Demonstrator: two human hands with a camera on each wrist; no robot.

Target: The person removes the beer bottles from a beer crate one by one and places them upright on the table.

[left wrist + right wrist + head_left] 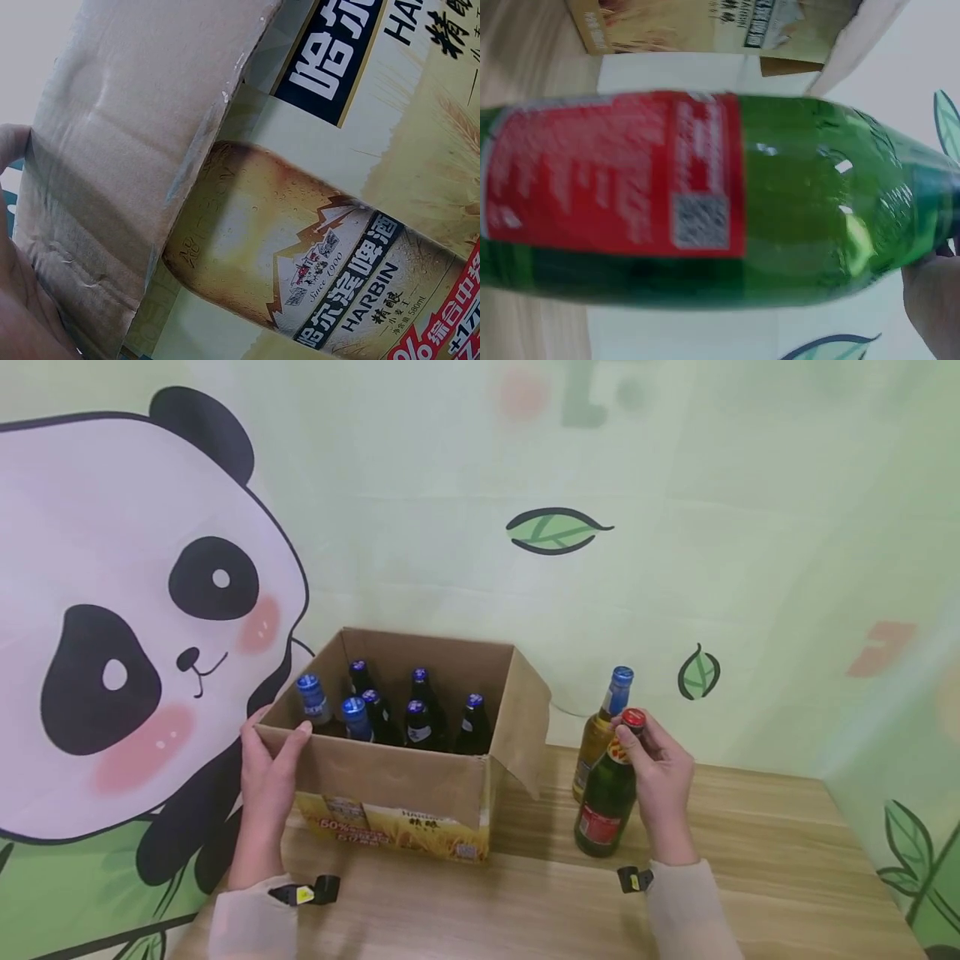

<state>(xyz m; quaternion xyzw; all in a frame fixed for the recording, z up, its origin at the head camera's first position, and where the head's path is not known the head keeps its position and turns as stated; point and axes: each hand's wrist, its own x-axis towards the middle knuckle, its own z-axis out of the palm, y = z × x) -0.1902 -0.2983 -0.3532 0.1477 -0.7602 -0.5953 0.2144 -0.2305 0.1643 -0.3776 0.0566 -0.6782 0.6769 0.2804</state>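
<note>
My right hand [663,768] holds a green beer bottle [606,802] by its neck, just under the red cap. In the right wrist view, the red label on the green bottle [802,202] faces the camera. Over at the left, my left hand [268,781] grips the front left corner of an open cardboard beer box [405,768], its thumb over the top edge. Several dark bottles [472,727] with blue caps stand inside the box, along with bottles [311,697] with blue necks; their lower parts are hidden. The left wrist view shows the box's folded flap [127,150] and printed side.
A yellowish clear bottle [617,693] with a blue cap stands behind the green one, partly covered by it. The box's right flap [525,718] sticks outward. Behind the wooden table [772,852] hangs a pale green backdrop [420,527] with a panda print.
</note>
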